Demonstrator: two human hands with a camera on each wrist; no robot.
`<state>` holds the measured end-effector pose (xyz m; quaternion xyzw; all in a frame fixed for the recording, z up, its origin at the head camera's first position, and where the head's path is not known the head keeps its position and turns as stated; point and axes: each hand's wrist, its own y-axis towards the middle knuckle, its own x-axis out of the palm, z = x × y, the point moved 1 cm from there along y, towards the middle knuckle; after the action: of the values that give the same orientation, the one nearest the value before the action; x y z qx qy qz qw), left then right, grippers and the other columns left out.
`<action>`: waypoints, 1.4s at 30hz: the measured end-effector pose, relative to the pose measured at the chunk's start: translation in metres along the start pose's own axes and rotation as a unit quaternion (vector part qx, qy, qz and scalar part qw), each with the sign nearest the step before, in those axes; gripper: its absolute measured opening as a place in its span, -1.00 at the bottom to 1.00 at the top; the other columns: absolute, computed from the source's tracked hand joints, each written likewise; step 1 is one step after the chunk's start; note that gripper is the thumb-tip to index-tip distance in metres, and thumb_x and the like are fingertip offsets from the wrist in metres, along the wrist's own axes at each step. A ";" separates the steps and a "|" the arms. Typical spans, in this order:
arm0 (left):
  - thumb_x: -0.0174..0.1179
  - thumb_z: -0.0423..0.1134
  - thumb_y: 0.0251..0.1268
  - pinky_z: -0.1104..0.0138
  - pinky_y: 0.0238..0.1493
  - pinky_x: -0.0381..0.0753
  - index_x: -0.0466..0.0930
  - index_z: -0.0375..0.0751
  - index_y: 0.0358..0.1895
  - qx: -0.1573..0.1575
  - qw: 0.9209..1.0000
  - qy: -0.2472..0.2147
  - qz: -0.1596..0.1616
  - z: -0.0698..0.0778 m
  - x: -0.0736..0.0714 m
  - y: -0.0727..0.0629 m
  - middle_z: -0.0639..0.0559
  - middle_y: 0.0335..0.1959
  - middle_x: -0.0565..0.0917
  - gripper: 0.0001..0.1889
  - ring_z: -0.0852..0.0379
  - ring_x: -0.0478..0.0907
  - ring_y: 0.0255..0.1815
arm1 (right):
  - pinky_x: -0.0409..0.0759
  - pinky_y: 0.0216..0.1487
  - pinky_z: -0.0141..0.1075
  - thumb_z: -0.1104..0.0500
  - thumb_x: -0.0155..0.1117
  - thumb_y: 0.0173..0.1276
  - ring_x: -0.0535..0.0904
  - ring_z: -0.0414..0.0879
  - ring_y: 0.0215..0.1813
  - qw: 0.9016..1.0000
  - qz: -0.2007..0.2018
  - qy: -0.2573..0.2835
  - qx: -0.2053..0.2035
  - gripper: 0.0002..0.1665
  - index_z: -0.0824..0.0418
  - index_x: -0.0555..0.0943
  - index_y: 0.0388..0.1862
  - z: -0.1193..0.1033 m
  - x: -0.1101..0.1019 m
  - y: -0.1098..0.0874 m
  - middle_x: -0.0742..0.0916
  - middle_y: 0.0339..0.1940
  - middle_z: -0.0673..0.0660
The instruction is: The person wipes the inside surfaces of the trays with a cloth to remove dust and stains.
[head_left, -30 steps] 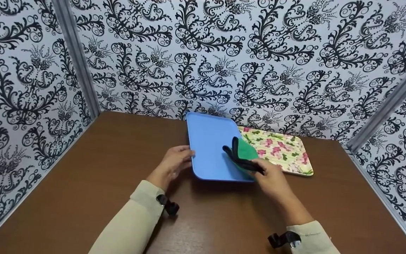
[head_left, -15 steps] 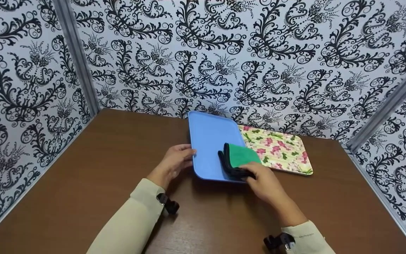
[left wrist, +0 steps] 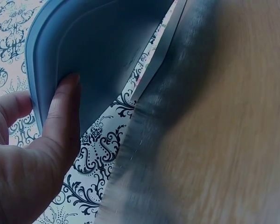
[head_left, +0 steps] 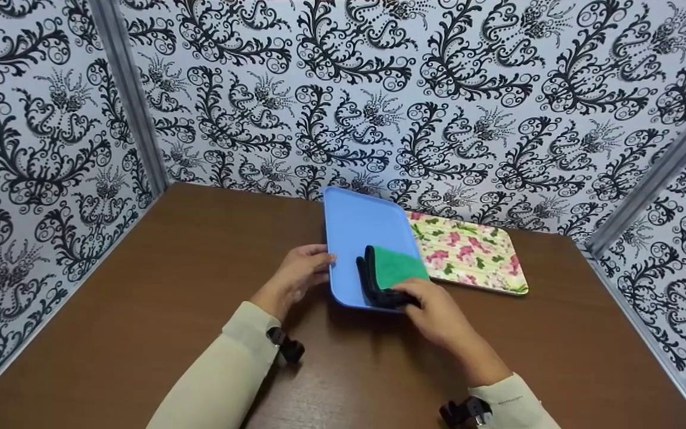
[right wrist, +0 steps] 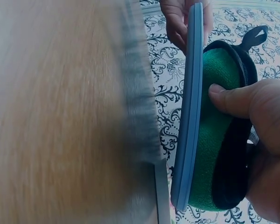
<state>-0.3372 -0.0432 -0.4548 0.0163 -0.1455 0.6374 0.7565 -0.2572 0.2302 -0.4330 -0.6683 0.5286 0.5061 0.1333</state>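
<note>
My left hand grips the left edge of a blue tray, which is tilted up off the brown table. In the left wrist view the thumb lies on one side of the tray and the fingers on the other. My right hand pinches a folded green cloth with black edging against the lower part of the tray's face. From the right wrist view, the thumb presses into the green cloth, and a black loop sticks out at its far end.
A floral tray with pink and green print lies on the table behind and to the right of the blue one. Patterned walls enclose the table at the back and both sides.
My right hand has moved left with the cloth across the tray's lower part, and more of the cloth's green face shows. The blue tray has shifted slightly right in my left hand.
</note>
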 end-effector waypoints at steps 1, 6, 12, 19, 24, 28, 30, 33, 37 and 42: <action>0.28 -0.30 0.42 0.09 0.18 0.73 0.62 -0.33 0.25 0.000 1.000 0.002 0.000 0.000 0.000 0.000 -0.16 0.03 0.72 -0.61 0.00 0.69 0.03 | 0.65 0.23 0.08 0.54 0.24 0.23 0.68 0.08 0.17 1.000 -0.001 0.000 -0.001 -0.49 0.16 0.74 0.08 -0.001 0.000 0.000 0.78 0.06 0.09; 0.29 -0.31 0.42 0.08 0.19 0.72 0.61 -0.34 0.26 0.001 1.000 0.002 0.000 -0.001 0.001 -0.001 -0.16 0.02 0.73 -0.60 0.00 0.69 0.01 | 0.65 0.24 0.07 0.53 0.25 0.21 0.69 0.07 0.16 1.000 -0.005 0.005 -0.001 -0.49 0.17 0.74 0.08 -0.007 0.003 0.000 0.78 0.06 0.10; 0.28 -0.30 0.43 0.02 0.31 0.65 0.54 -0.33 0.35 -0.007 1.000 0.002 -0.006 -0.001 0.003 -0.002 -0.21 0.15 0.68 -0.54 -0.05 0.66 0.15 | 0.66 0.22 0.06 0.54 0.26 0.18 0.69 0.06 0.15 1.000 0.004 0.011 -0.010 -0.47 0.16 0.75 0.07 -0.012 0.007 0.000 0.78 0.05 0.10; 0.27 -0.32 0.43 0.07 0.27 0.68 0.53 -0.33 0.35 -0.008 1.000 -0.004 -0.008 0.000 0.008 -0.005 -0.22 0.17 0.68 -0.54 -0.04 0.66 0.14 | 0.65 0.22 0.02 0.51 0.30 0.21 0.67 0.01 0.14 1.000 0.013 0.005 -0.017 -0.51 0.11 0.76 0.05 -0.020 0.011 -0.001 0.77 0.03 0.05; 0.27 -0.34 0.42 0.14 0.16 0.73 0.53 -0.35 0.34 -0.003 1.000 -0.011 -0.010 -0.001 0.010 -0.006 -0.21 0.12 0.72 -0.54 0.02 0.69 0.06 | 0.64 0.24 0.01 0.50 0.34 0.22 0.66 0.00 0.16 0.999 0.022 0.005 -0.029 -0.51 0.07 0.77 0.04 -0.024 0.015 -0.001 0.77 0.03 0.02; 0.26 -0.36 0.41 0.21 0.03 0.76 0.55 -0.38 0.31 0.001 1.000 -0.018 -0.011 -0.003 0.011 -0.004 -0.19 0.05 0.73 -0.57 0.05 0.71 -0.03 | 0.63 0.25 0.00 0.49 0.37 0.21 0.64 0.00 0.18 0.999 0.025 -0.003 -0.035 -0.51 0.05 0.76 0.04 -0.026 0.019 0.000 0.76 0.04 0.01; 0.26 -0.37 0.41 0.24 -0.02 0.76 0.55 -0.38 0.30 0.002 1.000 -0.021 -0.010 -0.003 0.012 -0.004 -0.17 0.03 0.74 -0.57 0.07 0.71 -0.06 | 0.63 0.25 -0.01 0.50 0.37 0.21 0.64 0.00 0.18 0.999 0.028 -0.008 -0.040 -0.50 0.05 0.76 0.04 -0.026 0.020 0.000 0.76 0.04 0.01; 0.27 -0.38 0.40 0.25 -0.06 0.76 0.55 -0.39 0.30 0.004 1.000 -0.022 -0.009 -0.004 0.013 -0.003 -0.16 0.01 0.74 -0.57 0.07 0.71 -0.08 | 0.64 0.24 -0.02 0.50 0.38 0.20 0.64 0.00 0.19 0.998 0.033 -0.020 -0.046 -0.50 0.06 0.76 0.03 -0.026 0.022 0.000 0.76 0.04 0.01; 0.27 -0.39 0.39 0.25 -0.06 0.76 0.54 -0.40 0.30 0.006 1.000 -0.025 -0.006 -0.005 0.013 -0.002 -0.16 0.00 0.74 -0.56 0.07 0.71 -0.09 | 0.65 0.24 -0.03 0.50 0.40 0.18 0.64 0.00 0.19 0.997 0.044 -0.035 -0.057 -0.51 0.07 0.76 0.03 -0.027 0.024 0.000 0.76 0.03 0.03; 0.26 -0.38 0.40 0.22 -0.03 0.76 0.53 -0.42 0.32 0.012 1.000 -0.026 -0.008 -0.007 0.015 -0.003 -0.18 0.00 0.74 -0.55 0.06 0.72 -0.09 | 0.66 0.22 -0.05 0.50 0.38 0.17 0.63 0.01 0.18 0.995 0.048 -0.054 -0.075 -0.49 0.07 0.75 0.04 -0.026 0.028 0.001 0.75 0.02 0.05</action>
<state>-0.3311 -0.0280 -0.4580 0.0429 -0.1573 0.6324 0.7573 -0.2460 0.1948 -0.4436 -0.6217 0.5127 0.5858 0.0864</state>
